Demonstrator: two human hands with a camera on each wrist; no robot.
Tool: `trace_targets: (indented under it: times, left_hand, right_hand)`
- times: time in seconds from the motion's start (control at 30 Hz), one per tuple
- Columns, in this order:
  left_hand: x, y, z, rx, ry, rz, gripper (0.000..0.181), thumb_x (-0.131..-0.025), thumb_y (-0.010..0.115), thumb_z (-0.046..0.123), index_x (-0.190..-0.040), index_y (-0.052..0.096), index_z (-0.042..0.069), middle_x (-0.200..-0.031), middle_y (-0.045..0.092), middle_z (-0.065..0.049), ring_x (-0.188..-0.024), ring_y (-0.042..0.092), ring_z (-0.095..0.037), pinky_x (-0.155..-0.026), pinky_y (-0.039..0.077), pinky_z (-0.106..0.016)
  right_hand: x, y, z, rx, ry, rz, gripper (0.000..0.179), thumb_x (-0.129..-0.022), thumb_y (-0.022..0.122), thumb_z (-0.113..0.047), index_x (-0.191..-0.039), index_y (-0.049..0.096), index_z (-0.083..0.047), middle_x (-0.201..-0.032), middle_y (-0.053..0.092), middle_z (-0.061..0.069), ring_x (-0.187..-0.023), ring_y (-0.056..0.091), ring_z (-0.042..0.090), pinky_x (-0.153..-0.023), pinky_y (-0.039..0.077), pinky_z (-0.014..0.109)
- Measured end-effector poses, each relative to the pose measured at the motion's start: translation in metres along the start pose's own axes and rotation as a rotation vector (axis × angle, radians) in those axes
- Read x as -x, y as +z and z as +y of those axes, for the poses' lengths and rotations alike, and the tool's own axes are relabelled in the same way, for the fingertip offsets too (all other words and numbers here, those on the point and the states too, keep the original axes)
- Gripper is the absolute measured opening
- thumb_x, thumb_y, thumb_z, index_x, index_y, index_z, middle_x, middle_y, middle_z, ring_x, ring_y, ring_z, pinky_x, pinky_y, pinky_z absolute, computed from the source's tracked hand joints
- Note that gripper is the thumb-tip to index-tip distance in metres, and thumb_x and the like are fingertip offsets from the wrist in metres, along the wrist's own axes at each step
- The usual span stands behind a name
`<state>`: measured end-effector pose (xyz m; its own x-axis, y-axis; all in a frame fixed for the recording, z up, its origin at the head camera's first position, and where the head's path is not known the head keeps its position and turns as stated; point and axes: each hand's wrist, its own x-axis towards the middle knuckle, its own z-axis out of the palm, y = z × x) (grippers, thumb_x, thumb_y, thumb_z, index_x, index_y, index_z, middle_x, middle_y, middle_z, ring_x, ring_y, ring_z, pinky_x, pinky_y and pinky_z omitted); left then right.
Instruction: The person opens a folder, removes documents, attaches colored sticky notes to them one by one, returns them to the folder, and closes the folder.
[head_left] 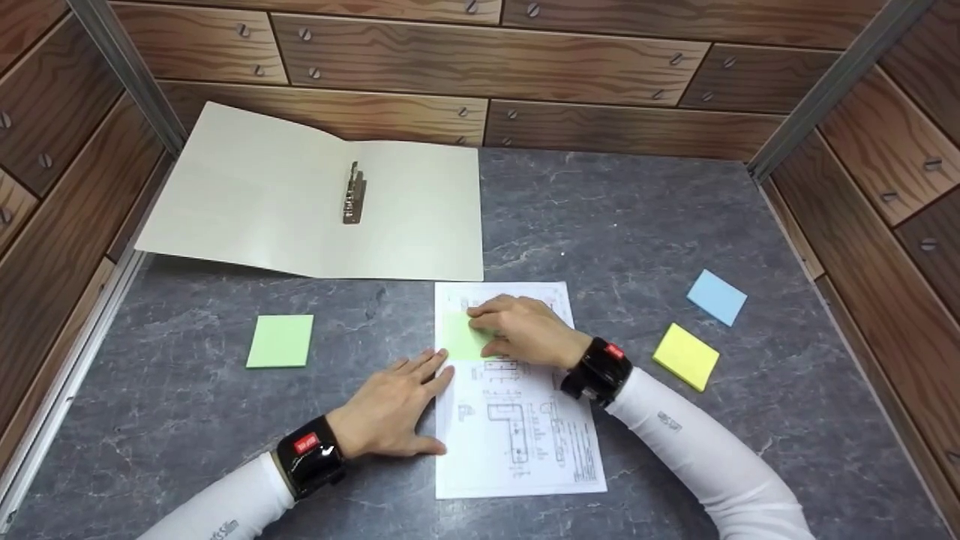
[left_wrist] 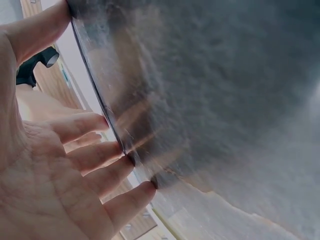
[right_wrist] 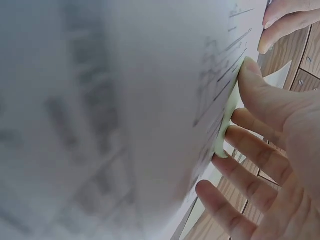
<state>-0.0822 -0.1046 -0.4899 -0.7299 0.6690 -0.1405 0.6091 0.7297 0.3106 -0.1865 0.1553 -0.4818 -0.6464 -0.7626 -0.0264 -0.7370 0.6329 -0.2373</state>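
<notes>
A printed sheet with technical drawings (head_left: pixel 472 465) lies on the dark table in the head view. On its upper part is a light green sticky note (head_left: pixel 459 337). My right hand (head_left: pixel 531 330) touches the note's right side, thumb and fingertips spread apart on it; in the right wrist view one corner of the note (right_wrist: pixel 220 147) curls up near the fingers. The left hand (head_left: pixel 394 409) lies flat with fingers spread at the sheet's left edge. Its fingertips reach the note's lower left corner, and the thumb rests at the paper's edge lower down.
A light green sticky note pad (head_left: pixel 280 341) sits to the left. Over on the right are a blue pad (head_left: pixel 717 298) and a yellow pad (head_left: pixel 685 357). Behind the sheet lies an opened binder (head_left: pixel 420 210) with a metal clip (head_left: pixel 354 195). Wood-patterned walls (head_left: pixel 487 60) enclose the table.
</notes>
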Motion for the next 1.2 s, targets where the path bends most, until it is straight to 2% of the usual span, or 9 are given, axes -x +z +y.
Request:
trace_targets:
  times: [0.43, 0.7, 0.83, 1.2]
  left_hand:
    - [-0.001, 0.001, 0.001, -0.006, 0.004, 0.008, 0.105, -0.082, 0.081, 0.063, -0.159, 0.043, 0.003, -0.171, 0.034, -0.022, -0.158, 0.038, -0.039, -0.126, 0.040, -0.057]
    - [-0.002, 0.001, 0.000, -0.011, 0.001, 0.001, 0.105, -0.082, 0.080, 0.065, -0.160, 0.043, 0.004, -0.171, 0.034, -0.021, -0.159, 0.037, -0.038, -0.126, 0.041, -0.054]
    - [-0.002, 0.001, 0.000, -0.014, 0.006, 0.006, 0.105, -0.082, 0.081, 0.063, -0.159, 0.043, 0.003, -0.171, 0.035, -0.022, -0.158, 0.038, -0.038, -0.126, 0.042, -0.054]
    - [-0.002, 0.001, 0.000, -0.009, 0.000, 0.009, 0.105, -0.081, 0.081, 0.063, -0.159, 0.043, 0.003, -0.171, 0.035, -0.022, -0.158, 0.038, -0.039, -0.126, 0.041, -0.055]
  right_hand:
    - [0.017, 0.000, 0.008, -0.015, 0.058, 0.012, 0.056, -0.092, 0.079, -0.041, -0.141, 0.068, -0.016, -0.154, 0.061, 0.000, -0.137, 0.060, 0.031, -0.109, 0.056, 0.051]
    - [0.023, 0.000, 0.014, 0.010, 0.068, 0.044, 0.051, -0.089, 0.081, -0.041, -0.134, 0.073, -0.018, -0.151, 0.064, 0.000, -0.129, 0.064, 0.033, -0.103, 0.058, 0.052]
    - [0.025, -0.001, 0.014, 0.025, 0.076, 0.054, 0.048, -0.090, 0.081, -0.042, -0.131, 0.075, -0.019, -0.148, 0.066, -0.001, -0.126, 0.066, 0.032, -0.099, 0.060, 0.051]
    - [0.029, 0.000, 0.015, -0.002, 0.082, 0.069, 0.049, -0.093, 0.078, -0.042, -0.136, 0.072, -0.019, -0.148, 0.066, 0.001, -0.119, 0.067, 0.030, -0.096, 0.060, 0.048]
